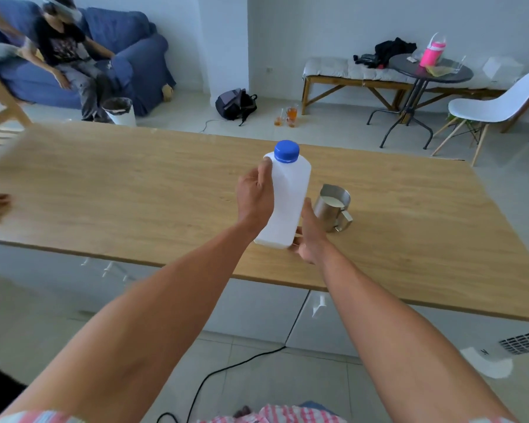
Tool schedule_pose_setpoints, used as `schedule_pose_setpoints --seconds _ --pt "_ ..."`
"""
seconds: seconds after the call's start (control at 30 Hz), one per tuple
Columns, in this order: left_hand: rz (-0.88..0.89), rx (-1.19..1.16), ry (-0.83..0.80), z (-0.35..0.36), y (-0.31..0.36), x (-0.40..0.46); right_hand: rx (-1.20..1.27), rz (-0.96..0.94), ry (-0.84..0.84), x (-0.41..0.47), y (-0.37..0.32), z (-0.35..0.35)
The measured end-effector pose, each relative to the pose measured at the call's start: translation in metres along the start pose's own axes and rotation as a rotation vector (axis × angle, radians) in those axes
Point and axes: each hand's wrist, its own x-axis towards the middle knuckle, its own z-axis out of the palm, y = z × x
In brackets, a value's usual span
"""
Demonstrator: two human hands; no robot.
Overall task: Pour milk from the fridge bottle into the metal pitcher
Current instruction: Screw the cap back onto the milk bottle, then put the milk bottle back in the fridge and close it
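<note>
White milk bottle [287, 199] with blue cap [286, 151] on, gripped by left hand [255, 199], right hand [310, 236] cupping its base. Beside it on wooden table [135, 190], milk-filled metal pitcher [333, 207].

your right hand [310, 236] hides its own fingertips behind the bottle [287, 196]; your left hand [255, 198] does likewise.

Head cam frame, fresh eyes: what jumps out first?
The white milk bottle with its blue cap on, mid-table, held in both hands: left hand in a grip on its side, right hand at its base. Just right of it stands the metal pitcher on the wooden table, with milk already inside. Behind, a person sits on a blue sofa.
</note>
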Motion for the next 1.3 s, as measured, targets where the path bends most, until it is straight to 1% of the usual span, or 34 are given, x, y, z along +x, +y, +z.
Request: schedule_pose_setpoints --seconds 0.1,0.27,0.33,0.5,0.63,0.83,1.03,1.17,1.3 --pt "0.035 0.020 0.029 -0.002 0.001 -0.003 -0.057 -0.016 -0.029 0.007 -0.004 0.002" --pt "0.005 0.048 0.111 0.001 0.000 -0.005 -0.182 -0.031 -0.088 0.022 -0.006 0.002" --pt "-0.025 0.047 0.168 0.001 -0.002 -0.007 -0.232 -0.029 -0.103 0.026 -0.007 0.002" --pt "-0.091 0.033 0.340 -0.003 -0.002 -0.014 -0.344 -0.014 -0.199 0.038 -0.012 0.009" --pt "-0.130 0.038 0.498 -0.022 -0.001 -0.029 -0.437 0.027 -0.320 0.034 -0.003 0.026" --pt "-0.124 0.049 0.719 -0.077 0.002 -0.069 -0.541 0.063 -0.491 0.002 0.028 0.071" --pt "-0.101 0.097 0.939 -0.153 0.011 -0.126 -0.633 0.075 -0.664 -0.053 0.072 0.132" --pt "-0.093 0.128 1.073 -0.213 0.019 -0.180 -0.678 0.077 -0.792 -0.107 0.112 0.176" --pt "-0.085 0.159 1.213 -0.272 0.031 -0.249 -0.733 0.106 -0.897 -0.169 0.165 0.218"
